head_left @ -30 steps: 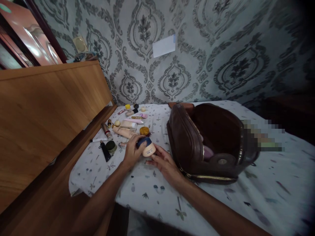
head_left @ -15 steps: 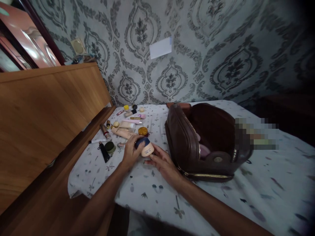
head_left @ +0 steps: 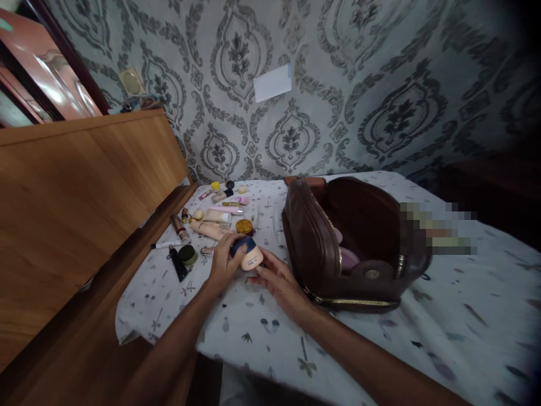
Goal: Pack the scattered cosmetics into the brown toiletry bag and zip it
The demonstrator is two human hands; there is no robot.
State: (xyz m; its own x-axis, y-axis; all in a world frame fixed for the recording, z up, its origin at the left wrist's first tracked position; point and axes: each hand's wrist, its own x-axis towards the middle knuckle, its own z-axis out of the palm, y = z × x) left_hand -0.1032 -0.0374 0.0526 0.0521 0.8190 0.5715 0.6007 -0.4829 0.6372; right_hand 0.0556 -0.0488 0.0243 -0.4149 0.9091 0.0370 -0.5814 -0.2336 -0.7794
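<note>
A small peach cosmetic jar with a dark blue lid (head_left: 252, 259) is held tilted above the cloth. My left hand (head_left: 224, 261) is closed around its lid end, thumb across the top. My right hand (head_left: 281, 279) grips the peach end from the right, its thumb near the base and some fingers hidden behind the jar. Just beyond the hands stands an amber jar (head_left: 244, 226). A peach tube (head_left: 209, 229) lies left of it, partly covered by my left hand. Farther left are a dark green jar (head_left: 187, 255) and a black tube (head_left: 176, 264).
An open brown leather bag (head_left: 308, 248) stands right of my hands, with something pink (head_left: 348, 259) inside. More cosmetics, including a cream tube (head_left: 216, 216), lie toward the wall on the patterned cloth (head_left: 236, 338). A wooden panel (head_left: 84, 197) borders the left side.
Both hands keep the same hold on the jar. The whole view has shifted very slightly; nothing else has visibly moved.
</note>
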